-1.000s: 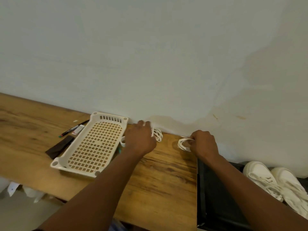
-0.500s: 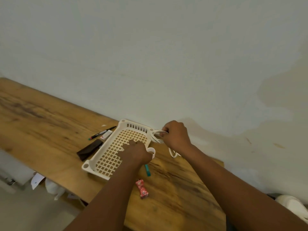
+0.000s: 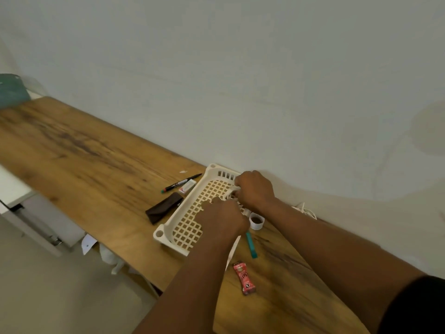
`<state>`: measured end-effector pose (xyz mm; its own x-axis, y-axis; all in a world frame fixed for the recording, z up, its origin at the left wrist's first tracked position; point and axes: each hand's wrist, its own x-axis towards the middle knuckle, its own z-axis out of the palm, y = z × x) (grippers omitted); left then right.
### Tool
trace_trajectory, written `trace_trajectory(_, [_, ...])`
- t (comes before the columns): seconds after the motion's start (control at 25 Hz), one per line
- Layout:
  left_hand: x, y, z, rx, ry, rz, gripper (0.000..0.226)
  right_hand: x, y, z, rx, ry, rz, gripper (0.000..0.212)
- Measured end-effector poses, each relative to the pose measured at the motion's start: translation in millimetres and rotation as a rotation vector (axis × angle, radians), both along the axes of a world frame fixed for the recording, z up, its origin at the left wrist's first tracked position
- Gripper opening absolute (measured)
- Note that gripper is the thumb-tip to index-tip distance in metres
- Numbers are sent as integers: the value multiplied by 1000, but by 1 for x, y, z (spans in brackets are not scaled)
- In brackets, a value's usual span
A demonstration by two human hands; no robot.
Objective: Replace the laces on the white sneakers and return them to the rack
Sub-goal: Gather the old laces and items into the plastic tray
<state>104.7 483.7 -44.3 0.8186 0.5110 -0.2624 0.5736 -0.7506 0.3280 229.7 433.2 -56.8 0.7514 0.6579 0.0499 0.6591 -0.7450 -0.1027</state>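
Observation:
A white plastic lattice basket [image 3: 168, 231] lies on the wooden table [image 3: 84, 153] by the wall. Over its far end my right hand [image 3: 256, 191] grips a bundle of white laces [image 3: 233, 191]. Just in front of it, my left hand [image 3: 222, 220] is over the basket with its fingers curled downward; whatever they hold is hidden. More white lace [image 3: 304, 209] lies on the table by the wall, behind my right forearm. No white sneakers appear in the head view.
Left of the basket lie a black marker [image 3: 181, 183], a small white box [image 3: 187, 186] and a dark brown pouch [image 3: 163, 210]. On its right are a white cap [image 3: 257, 221], a teal pen [image 3: 251, 245] and a red sachet [image 3: 244, 278]. A white cabinet [image 3: 26, 213] stands below left.
The view swung left and the sneakers left the frame. My right hand carried its laces from the table's right end to the basket. My left hand moved over the basket.

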Motion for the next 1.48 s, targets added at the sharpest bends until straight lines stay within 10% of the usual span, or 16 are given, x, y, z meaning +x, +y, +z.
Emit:
trace_trajectory(0.32, [11, -41, 22, 58, -313, -270, 40, 6, -125, 31, 251, 40, -255, 27])
trace_trajectory(0.56, [30, -79, -4, 66, -158, -553, 64, 5, -186, 9, 177, 130, -454, 30])
trace_trajectory(1.48, [49, -103, -34, 122, -253, -541, 53, -6, -190, -7, 91, -151, -290, 11])
